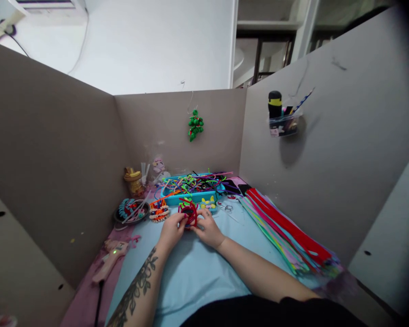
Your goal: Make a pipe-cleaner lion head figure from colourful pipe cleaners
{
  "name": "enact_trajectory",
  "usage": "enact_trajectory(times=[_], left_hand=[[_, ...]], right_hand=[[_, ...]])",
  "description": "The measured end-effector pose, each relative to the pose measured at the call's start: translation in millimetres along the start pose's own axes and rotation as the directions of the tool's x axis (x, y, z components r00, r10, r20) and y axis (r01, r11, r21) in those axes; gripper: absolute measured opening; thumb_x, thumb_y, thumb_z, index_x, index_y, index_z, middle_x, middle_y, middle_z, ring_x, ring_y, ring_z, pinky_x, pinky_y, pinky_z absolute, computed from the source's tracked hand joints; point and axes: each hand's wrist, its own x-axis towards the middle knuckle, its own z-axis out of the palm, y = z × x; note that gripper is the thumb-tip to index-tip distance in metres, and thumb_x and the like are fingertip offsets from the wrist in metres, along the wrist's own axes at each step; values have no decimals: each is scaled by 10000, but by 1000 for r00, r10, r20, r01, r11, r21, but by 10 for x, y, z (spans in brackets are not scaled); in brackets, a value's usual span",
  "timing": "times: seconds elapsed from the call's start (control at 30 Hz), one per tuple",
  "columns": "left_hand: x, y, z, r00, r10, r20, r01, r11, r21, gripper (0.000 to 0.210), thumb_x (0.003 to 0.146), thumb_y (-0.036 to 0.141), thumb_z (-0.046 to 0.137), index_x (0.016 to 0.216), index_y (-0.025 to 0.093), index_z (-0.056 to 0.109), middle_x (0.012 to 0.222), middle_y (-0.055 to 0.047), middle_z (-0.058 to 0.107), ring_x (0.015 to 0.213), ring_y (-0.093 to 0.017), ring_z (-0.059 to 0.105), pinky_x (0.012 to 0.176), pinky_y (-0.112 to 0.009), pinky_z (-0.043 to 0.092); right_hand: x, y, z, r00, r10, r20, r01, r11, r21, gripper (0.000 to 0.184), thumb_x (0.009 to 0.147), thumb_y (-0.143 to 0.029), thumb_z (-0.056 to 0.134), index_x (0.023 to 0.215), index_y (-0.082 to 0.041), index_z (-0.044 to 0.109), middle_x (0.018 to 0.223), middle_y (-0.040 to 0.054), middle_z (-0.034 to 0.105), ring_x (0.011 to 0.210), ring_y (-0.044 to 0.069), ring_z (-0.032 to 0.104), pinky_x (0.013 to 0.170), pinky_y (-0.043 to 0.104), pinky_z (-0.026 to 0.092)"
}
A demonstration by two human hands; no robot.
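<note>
Between my two hands is a dark red piece bent from pipe cleaners [192, 215], rounded and open in the middle. My left hand [173, 227] pinches its left side between thumb and fingers. On the opposite side, my right hand [207, 229] grips the lower right edge, fingers curled. Just left of my hands sits an orange and cream pipe-cleaner piece [159, 211]. Behind my right hand lies a yellow piece with blue bits [207, 203]. Small scissors [225, 207] rest to the right of it.
A blue tray [180, 199] heaped with loose pipe cleaners stands at the back. Bundled pipe cleaners [286, 227] lie along the right. At left are a pink glue gun [112, 260] with a green light and a dark bowl [132, 218]. Grey partitions [180, 150] surround the table.
</note>
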Motion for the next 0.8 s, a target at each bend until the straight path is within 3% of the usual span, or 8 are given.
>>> enact_trajectory(times=[0.47, 0.8], left_hand=[[78, 1, 2, 1000, 8, 20, -10, 994, 110, 230, 878, 251, 443, 828, 189, 658, 839, -75, 699, 785, -188, 629, 717, -275, 460], [53, -64, 24, 1000, 1, -18, -1, 1000, 16, 187, 858, 210, 464, 918, 181, 638, 920, -76, 707, 842, -197, 646, 762, -300, 484]], right_hand=[[-19, 167, 168, 995, 93, -47, -94, 995, -22, 106, 768, -110, 554, 773, -197, 615, 891, 48, 521, 920, 205, 492, 852, 371, 428], [-6, 176, 145, 988, 140, -67, -139, 990, 18, 98, 747, -120, 547, 799, -196, 578, 893, 56, 540, 923, 223, 492, 878, 384, 400]])
